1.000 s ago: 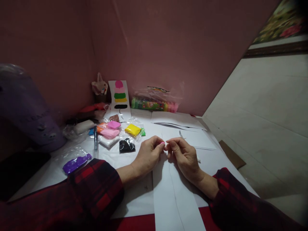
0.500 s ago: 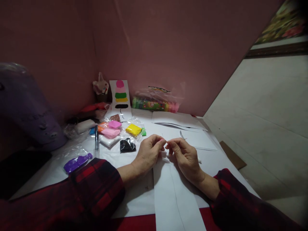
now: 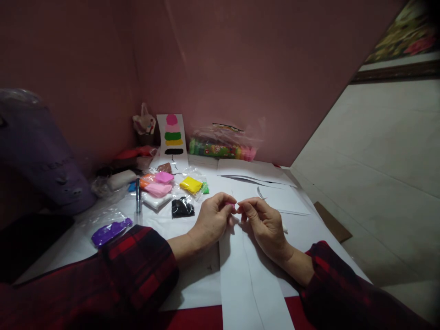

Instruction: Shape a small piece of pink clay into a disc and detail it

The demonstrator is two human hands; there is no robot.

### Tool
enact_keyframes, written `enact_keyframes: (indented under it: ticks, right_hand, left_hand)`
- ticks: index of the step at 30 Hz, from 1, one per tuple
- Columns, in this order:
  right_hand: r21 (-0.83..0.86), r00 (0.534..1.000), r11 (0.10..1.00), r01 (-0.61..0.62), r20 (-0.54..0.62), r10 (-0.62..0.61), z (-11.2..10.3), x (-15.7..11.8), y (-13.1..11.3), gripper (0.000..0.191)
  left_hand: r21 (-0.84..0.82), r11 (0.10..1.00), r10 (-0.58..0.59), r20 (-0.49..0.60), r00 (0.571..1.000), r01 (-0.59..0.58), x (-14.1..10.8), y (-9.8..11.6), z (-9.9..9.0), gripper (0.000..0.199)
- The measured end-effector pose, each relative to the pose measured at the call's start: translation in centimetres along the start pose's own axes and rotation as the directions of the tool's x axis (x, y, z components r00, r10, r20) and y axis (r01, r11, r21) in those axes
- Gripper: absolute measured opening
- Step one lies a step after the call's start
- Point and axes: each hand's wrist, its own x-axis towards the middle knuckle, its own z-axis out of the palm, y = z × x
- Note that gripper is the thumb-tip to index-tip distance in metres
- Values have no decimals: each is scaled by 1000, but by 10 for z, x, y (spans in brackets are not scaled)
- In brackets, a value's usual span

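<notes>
Left hand (image 3: 211, 222) pinches small pink clay (image 3: 231, 206) above white paper (image 3: 254, 286) bearing a line; right hand (image 3: 266, 227) curled alongside, fingertips nearly together, grip unclear. Handling looks unfinished; clay not yet set down.

small pink piece (image 3: 231, 206) | partly hidden, exact shape unclear | pinched in left hand (image 3: 209, 222), between thumb and forefinger
</notes>
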Motion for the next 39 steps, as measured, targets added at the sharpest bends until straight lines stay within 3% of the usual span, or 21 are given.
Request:
enact_keyframes:
  ticks: [15,21,27,35,39]
  right_hand:
    - [-22,999,999,34,-2,-34,-1,1,-1,20]
    - [-3,1000,1000,8,5,-8,0,0,0,18]
    - [5,1000,1000,-5,1,5,0,-1,1,18]
    - [-13,1000,1000,8,-1,-8,0,-1,1,17]
    - [57,1000,998,-21,-11,21,2,0,3,15]
  left_hand:
    - [19,999,38,13,999,-39,0,-1,0,25]
    - [67,996,64,-6,998,-63,0,-5,-1,9]
    - [-68,997,32,-3,999,-32,0,-4,2,11]
    - [-65,998,25,26,999,-23,0,-6,2,12]
    - [-46,999,25,15,1000,-25,1,-6,1,15]
